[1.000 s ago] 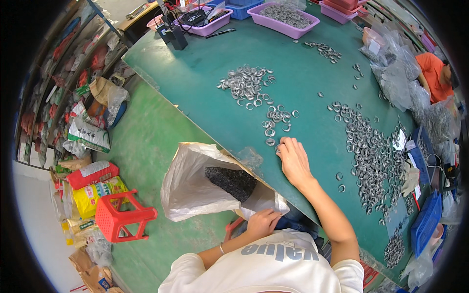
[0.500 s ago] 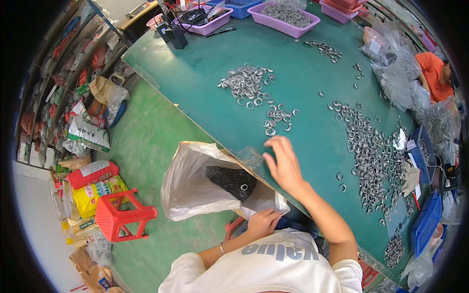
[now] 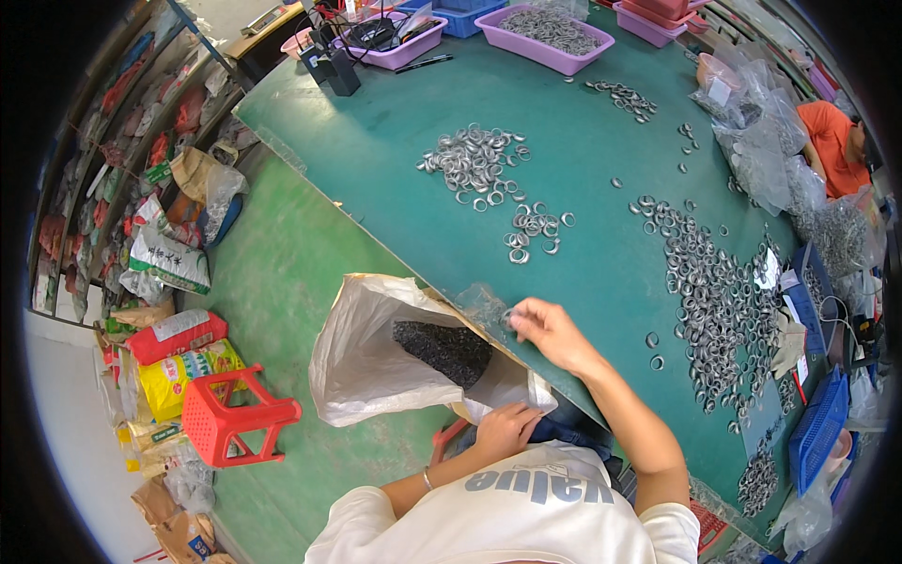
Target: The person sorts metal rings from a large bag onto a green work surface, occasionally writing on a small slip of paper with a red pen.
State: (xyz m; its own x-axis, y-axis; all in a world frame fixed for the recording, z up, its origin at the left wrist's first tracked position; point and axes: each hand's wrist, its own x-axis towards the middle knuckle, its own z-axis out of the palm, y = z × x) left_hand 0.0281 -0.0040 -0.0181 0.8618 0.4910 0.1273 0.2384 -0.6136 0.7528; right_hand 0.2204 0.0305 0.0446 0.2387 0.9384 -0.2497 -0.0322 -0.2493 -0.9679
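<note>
My left hand (image 3: 510,429) is closed on the near rim of a large white woven sack (image 3: 362,376), holding it at the table's edge. The mouth gapes upward, and a heap of dark small pieces (image 3: 442,350) lies inside. My right hand (image 3: 552,331) is just over the table edge, right of the sack's mouth, thumb and fingers pinched on a grey metal ring (image 3: 509,318). Beside those fingers lies a crumpled clear plastic piece (image 3: 481,303). Farther off on the table are a small cluster of rings (image 3: 534,230) and a bigger pile of rings (image 3: 474,160).
A broad spread of rings (image 3: 714,310) covers the right of the green table (image 3: 376,122). Purple tray (image 3: 545,42) of metal parts and black devices (image 3: 338,70) stand at the far side. On the floor at left is a red stool (image 3: 235,414). A person in orange (image 3: 832,146) sits far right.
My right hand has drawn back toward the sack, its fingers closing on a ring. A ring seen over the dark heap no longer shows there. My left hand stays put.
</note>
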